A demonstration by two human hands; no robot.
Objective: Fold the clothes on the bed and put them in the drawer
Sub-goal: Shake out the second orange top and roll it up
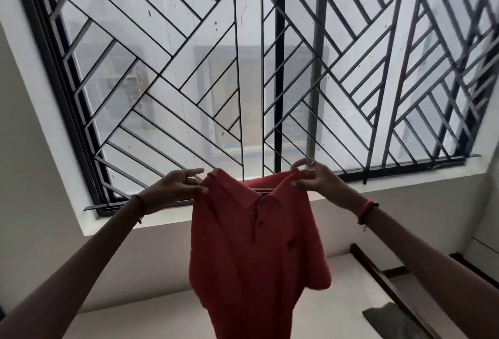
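A red polo shirt [251,257] hangs in the air in front of me, collar up and buttons facing me. My left hand [175,184] pinches its left shoulder beside the collar. My right hand [316,179] pinches the right shoulder, with a ring on one finger. Both arms are stretched out and raised toward the window. The shirt's lower hem runs out of the bottom of the view. The bed and the drawer are not clearly in view.
A large window with a black diagonal grille [270,68] fills the wall ahead. Below it is a white sill [405,184] and a pale wall. A dark wooden edge [383,282] and a grey-green cloth [388,317] lie at lower right.
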